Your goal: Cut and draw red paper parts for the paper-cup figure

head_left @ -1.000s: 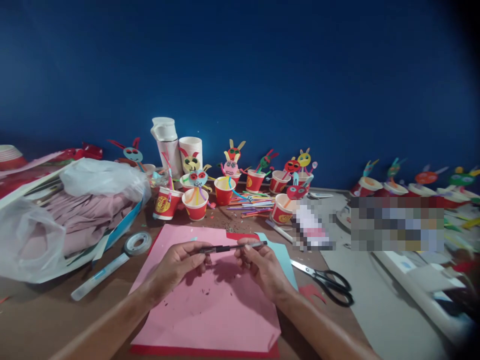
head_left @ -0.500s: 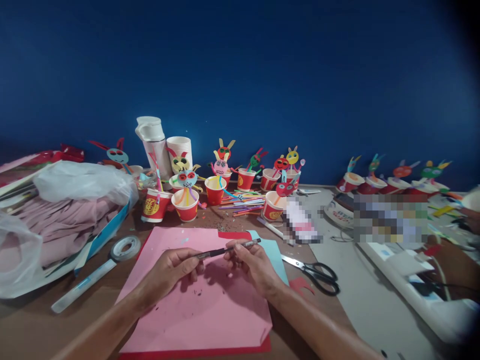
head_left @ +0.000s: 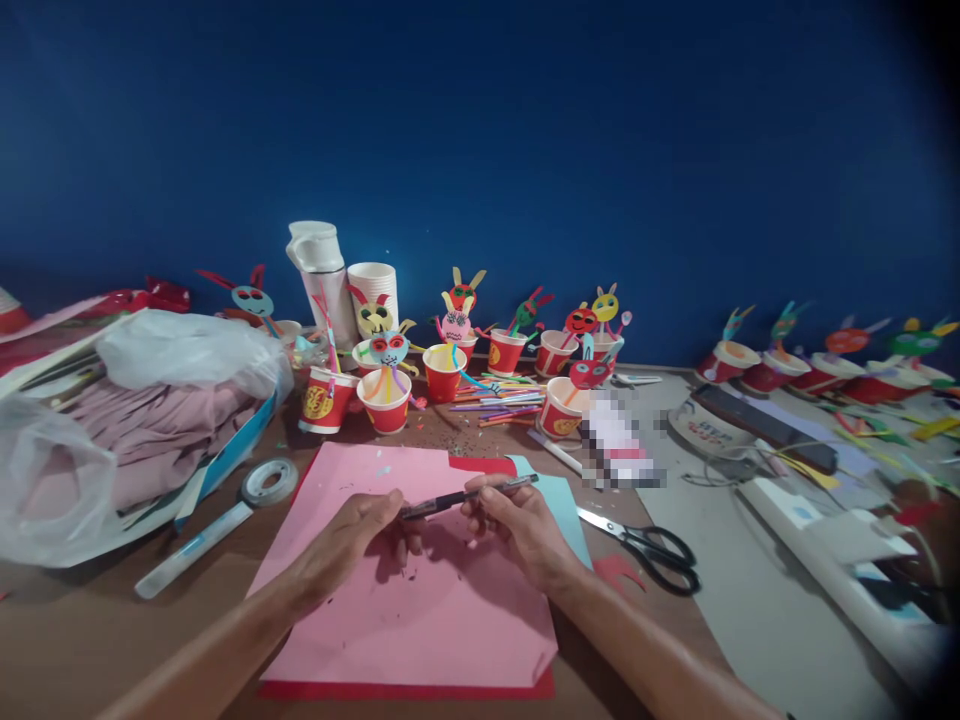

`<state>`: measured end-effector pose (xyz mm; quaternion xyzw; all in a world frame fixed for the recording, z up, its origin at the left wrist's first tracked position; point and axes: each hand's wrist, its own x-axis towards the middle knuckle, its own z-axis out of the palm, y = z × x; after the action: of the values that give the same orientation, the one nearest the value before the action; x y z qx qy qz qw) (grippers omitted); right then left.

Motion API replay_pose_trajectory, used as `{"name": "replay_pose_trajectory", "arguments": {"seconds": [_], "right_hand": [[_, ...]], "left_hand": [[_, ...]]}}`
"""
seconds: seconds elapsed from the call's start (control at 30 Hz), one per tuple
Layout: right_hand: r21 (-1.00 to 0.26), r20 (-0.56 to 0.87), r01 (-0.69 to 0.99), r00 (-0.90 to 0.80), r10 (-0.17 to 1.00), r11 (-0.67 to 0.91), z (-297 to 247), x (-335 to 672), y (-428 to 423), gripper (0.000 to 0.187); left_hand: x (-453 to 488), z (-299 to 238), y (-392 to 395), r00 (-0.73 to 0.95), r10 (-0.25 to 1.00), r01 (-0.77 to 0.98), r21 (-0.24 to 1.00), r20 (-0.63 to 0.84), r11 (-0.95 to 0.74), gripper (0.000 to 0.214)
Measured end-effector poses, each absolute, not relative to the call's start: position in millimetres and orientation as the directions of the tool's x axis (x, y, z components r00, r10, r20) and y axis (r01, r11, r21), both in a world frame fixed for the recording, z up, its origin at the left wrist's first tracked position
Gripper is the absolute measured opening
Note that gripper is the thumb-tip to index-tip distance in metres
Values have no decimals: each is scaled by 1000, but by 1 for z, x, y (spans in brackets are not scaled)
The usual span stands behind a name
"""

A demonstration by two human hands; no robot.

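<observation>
A black pen (head_left: 450, 499) is held level between both hands above a pink paper sheet (head_left: 420, 630). My left hand (head_left: 367, 525) pinches its left end between thumb and fingers. My right hand (head_left: 517, 520) grips it near the right end, whose tip points up and right. Under the pink sheet lie red paper (head_left: 405, 690) and, at the right, light blue paper (head_left: 555, 500). Small dark scraps are scattered on the pink sheet. Black-handled scissors (head_left: 652, 550) lie just right of the papers, next to a red paper scrap (head_left: 619, 572).
Red paper cups (head_left: 326, 402) with paper animal figures line the back. Coloured sticks (head_left: 502, 395) lie among them. At left are a tape roll (head_left: 268, 484), a glue stick tube (head_left: 195, 550) and a plastic bag (head_left: 187, 350). A white power strip (head_left: 825, 570) stands at right.
The view has turned slightly, so everything sits further right. Both hands still hold the pen; its black middle section shows more now.
</observation>
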<state>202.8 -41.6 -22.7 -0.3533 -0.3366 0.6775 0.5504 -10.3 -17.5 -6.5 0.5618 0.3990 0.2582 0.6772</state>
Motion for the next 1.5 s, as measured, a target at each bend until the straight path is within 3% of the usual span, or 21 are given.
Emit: {"name": "replay_pose_trajectory", "arguments": {"seconds": [0.1,0.23,0.4,0.7,0.9,1.1,1.5], "right_hand": [[-842,-110,-510,-157,981,-176,-25,204,-41,25],[-857,-112,-483,-166,980,-180,-28,204,-41,26],[-922,-76,-360,-195,978,-143,-31,201,-42,26],[-957,-85,-247,-254,963,-150,-30,199,-44,30],[-966,-87,-206,-308,947,-156,-34,202,-45,28],[-991,-18,-122,-327,945,-61,-34,200,-48,21],[-994,-32,-90,-266,963,-58,-27,203,-46,29]], "left_hand": [[-11,-5,-17,559,789,96,965,-256,245,58],[-10,-4,-18,567,790,87,970,-234,225,45],[-7,-6,-19,531,786,176,948,-317,263,37],[-9,-24,-20,561,778,277,950,-283,146,24],[-6,-21,-22,555,775,323,937,-302,133,24],[-3,-17,-26,539,787,334,934,-299,127,26],[-9,-27,-24,535,794,349,931,-289,103,32]]}}
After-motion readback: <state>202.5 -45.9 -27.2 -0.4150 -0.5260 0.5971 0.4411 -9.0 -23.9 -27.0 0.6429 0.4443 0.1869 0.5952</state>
